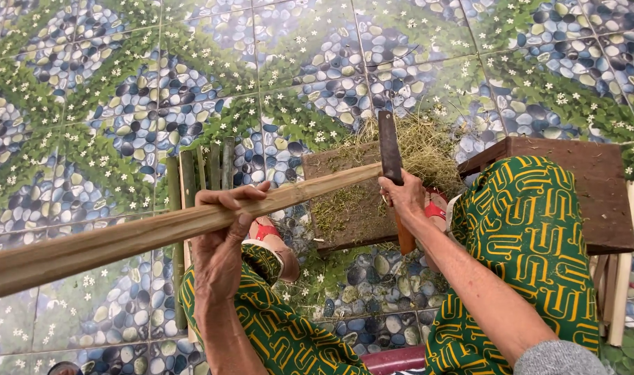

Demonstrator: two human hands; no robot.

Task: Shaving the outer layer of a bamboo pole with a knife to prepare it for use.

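Bamboo pole (pixel 157 236) slants from lower left to the wooden block (pixel 344 201); left hand (pixel 223 232) grips it mid-length, right hand (pixel 403 198) clasps the cleaver (pixel 392 167) at its far tip.

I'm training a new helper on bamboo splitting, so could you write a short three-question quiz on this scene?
1. True or false: the left hand grips the long bamboo strip.
2. What does the right hand hold? A) a hammer B) a knife with a flat blade and wooden handle C) a saw
3. What lies under the bamboo's far end, covered with green shavings?

Key: 1 true; 2 B; 3 a wooden board on the tiled floor.
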